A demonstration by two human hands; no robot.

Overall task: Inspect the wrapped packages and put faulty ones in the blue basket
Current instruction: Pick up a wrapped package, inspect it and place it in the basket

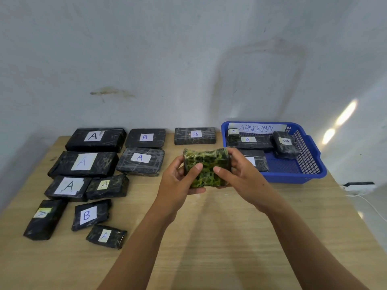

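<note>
Hands (178,181) (243,176) round green-veined package (206,164) (basket (293,178): "ABNORMAL")

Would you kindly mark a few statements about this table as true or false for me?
1. Both the left hand and the right hand hold the greenish package. True.
2. The blue basket bears a sign reading ABNORMAL. True.
3. That basket is empty. False: black packages lie in it.
4. Every package outside it is labelled A. False: some on the table read B.
</note>
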